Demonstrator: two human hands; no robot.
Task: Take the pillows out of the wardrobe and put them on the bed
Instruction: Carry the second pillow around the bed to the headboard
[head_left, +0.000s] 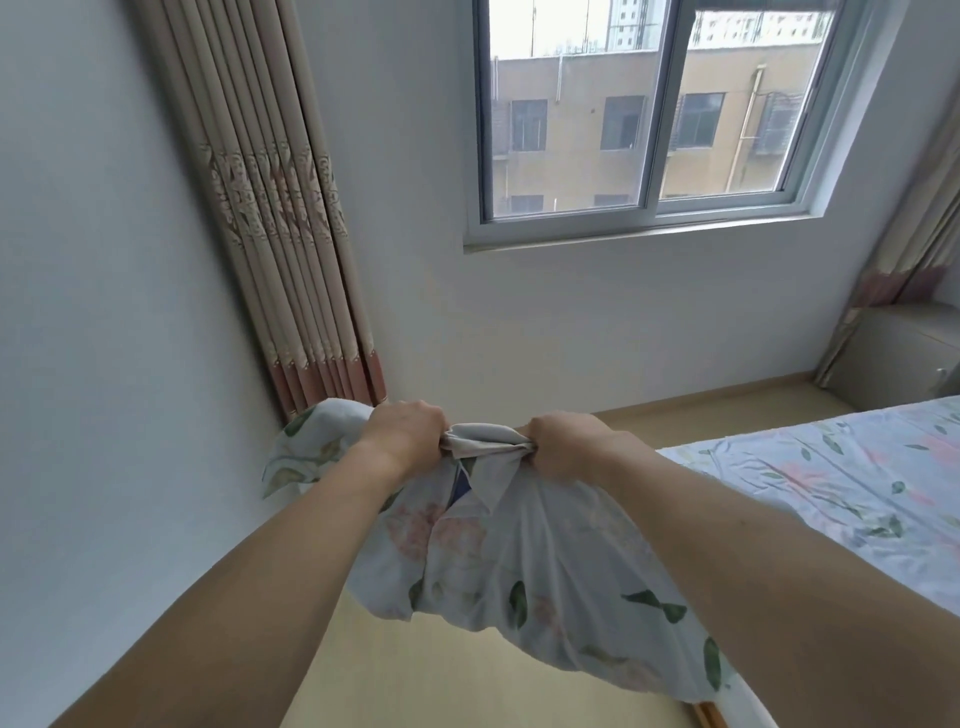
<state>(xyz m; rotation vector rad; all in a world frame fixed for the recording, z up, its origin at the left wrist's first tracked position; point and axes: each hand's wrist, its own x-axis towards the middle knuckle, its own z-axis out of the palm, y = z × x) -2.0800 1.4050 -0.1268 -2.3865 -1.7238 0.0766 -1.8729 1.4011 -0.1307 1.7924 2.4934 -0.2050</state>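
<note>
We hold a floral pillow (524, 561) in the air with both arms stretched forward, above the pale wooden floor (467, 691). Our left hand (402, 434) and right hand (563, 447) each have their fingers curled tight round the bunched open end of the pillowcase, a fold of fabric drawn taut between the two fists. The bulk of the pillow hangs below and toward us from the fingers. To the right of our right-hand fingers lies the bed (852, 493), under a sheet in the same leaf-and-flower print; the pillow's lower corner overlaps its near edge. Beyond our left-hand fingers hangs a pleated beige curtain (280, 228). Farther off, a sliding window (649, 119) faces an apartment block.
</note>
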